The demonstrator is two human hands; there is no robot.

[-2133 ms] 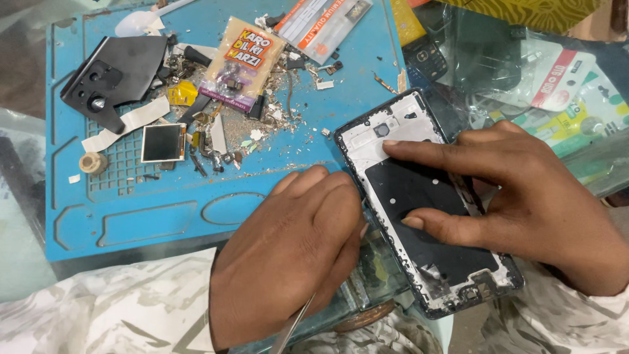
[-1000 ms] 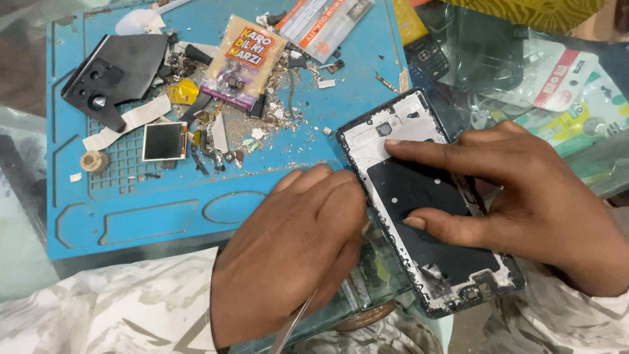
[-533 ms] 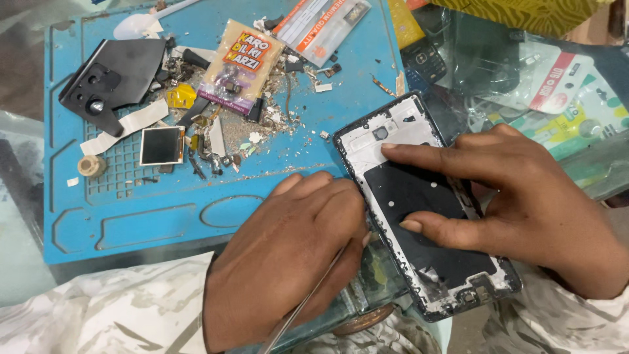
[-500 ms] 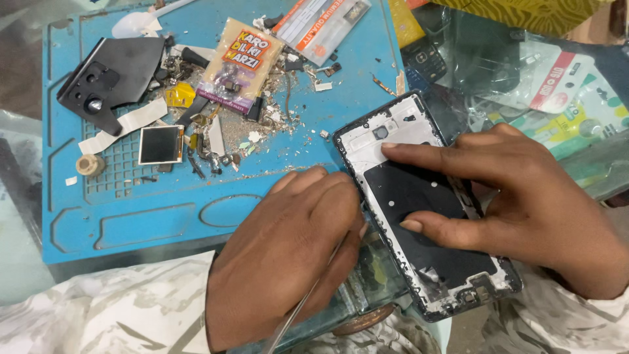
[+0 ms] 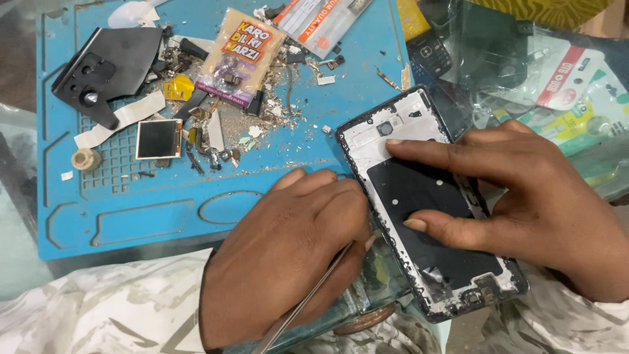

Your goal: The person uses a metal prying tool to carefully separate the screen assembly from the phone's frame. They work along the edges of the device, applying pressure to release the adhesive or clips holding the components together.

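The right hand (image 5: 524,210) is pressing flat on the opened phone frame (image 5: 429,203), forefinger and thumb spread across the black inner panel; the frame is lying tilted at the right edge of the blue repair mat (image 5: 196,210), half off it over the glass worktop (image 5: 19,262). The left hand (image 5: 295,255) is curling closed around a thin metal tool (image 5: 301,305), its tip hidden at the frame's left rim.

To my eye the work is prying along that rim, and it is asking for a shallow blade angle, light leverage and steady downward pressure from the right hand, so the frame is not skidding on the smooth glass.

The frame is looking like hard plastic, white and black, with crumbly adhesive remains along its lower end; the mat is looking rubbery, moulded with grids and shallow trays; a small square display (image 5: 158,138), a black angular cover (image 5: 108,69) and a glossy packet (image 5: 241,56) are lying among gritty scraps.
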